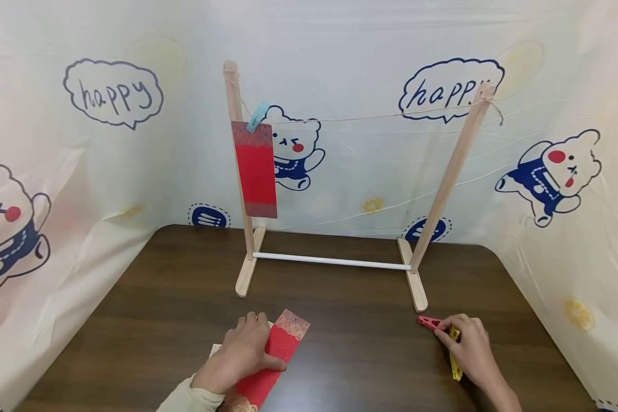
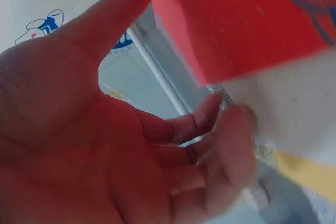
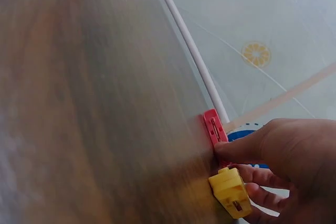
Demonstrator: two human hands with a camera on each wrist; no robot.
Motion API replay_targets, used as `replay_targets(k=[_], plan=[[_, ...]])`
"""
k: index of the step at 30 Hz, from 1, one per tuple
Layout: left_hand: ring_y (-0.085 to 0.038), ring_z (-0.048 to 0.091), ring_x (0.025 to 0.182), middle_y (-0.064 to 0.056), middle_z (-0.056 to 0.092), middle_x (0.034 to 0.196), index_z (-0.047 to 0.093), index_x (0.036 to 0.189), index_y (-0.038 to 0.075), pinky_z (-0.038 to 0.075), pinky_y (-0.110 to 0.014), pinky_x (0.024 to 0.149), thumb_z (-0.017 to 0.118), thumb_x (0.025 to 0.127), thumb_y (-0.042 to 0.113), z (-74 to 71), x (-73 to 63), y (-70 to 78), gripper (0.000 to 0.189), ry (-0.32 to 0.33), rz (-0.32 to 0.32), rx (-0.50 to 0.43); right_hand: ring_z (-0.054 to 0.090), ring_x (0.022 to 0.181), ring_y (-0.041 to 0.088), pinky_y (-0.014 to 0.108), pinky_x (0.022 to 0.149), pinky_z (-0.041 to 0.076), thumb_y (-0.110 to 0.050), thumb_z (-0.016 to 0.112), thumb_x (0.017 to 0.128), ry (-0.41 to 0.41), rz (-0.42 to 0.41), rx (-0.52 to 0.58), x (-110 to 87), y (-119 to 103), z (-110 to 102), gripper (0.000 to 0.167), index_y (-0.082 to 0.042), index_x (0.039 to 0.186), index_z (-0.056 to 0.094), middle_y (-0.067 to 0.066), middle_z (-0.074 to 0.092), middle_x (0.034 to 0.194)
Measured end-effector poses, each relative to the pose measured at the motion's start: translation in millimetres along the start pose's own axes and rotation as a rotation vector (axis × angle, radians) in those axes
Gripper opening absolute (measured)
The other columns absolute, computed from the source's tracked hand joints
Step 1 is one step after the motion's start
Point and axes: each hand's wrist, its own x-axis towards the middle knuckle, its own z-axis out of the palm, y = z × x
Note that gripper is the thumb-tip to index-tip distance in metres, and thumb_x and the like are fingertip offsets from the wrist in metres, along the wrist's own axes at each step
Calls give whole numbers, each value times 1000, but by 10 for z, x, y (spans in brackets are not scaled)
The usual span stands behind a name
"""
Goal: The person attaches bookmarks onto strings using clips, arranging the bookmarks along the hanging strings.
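Note:
My left hand [image 1: 244, 349] holds a red paper strip [image 1: 275, 350] with patterned gold ends, its thumb on top and the fingers going round the far side. A pale sheet [image 2: 294, 98] shows behind the red paper in the left wrist view. At the right, my right hand [image 1: 468, 346] pinches a red clothespin [image 1: 429, 322] between thumb and finger. A yellow clothespin [image 3: 231, 192] is just under that hand, close to its other fingers. Another red paper strip [image 1: 257, 171] hangs from the string [image 1: 360, 118], clipped by a blue clothespin [image 1: 258, 117].
A wooden stand stands at the back of the brown table [image 1: 335, 309], with a left post [image 1: 234, 97], a right post [image 1: 453, 177] and a white crossbar [image 1: 335, 261]. A printed curtain [image 1: 340, 51] surrounds the table on its back and sides.

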Motion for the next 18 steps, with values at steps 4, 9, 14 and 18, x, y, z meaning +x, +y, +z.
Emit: replay_targets(k=[4,9,14,18], plan=[[-26,53,70,-10,50,78,54,102,-6,49,-45,59,95,57,38,1,2,51,75,-35,24,-32,53,92,35,49,72,37,-9,84,77,25,2,-4,-27,4,-3,15,-16,79,71,9,68,94],[-22,54,67,-5,52,76,53,102,-1,48,-41,56,94,58,29,-33,47,34,67,-126,68,-157,54,93,36,51,72,37,-9,84,77,28,12,-9,-58,4,-20,17,-17,78,69,10,69,94],[-9,42,56,1,46,64,55,81,5,39,-26,51,85,76,20,-73,150,-80,34,-262,250,-332,53,94,36,47,74,36,-10,84,78,32,8,1,-51,14,-10,17,-17,78,69,9,68,93],[-4,32,49,5,37,55,45,67,10,30,-20,50,76,86,12,-92,208,-171,37,-329,380,-458,52,95,35,45,77,35,-10,84,79,15,3,27,-38,15,4,15,-16,80,70,8,67,93]])
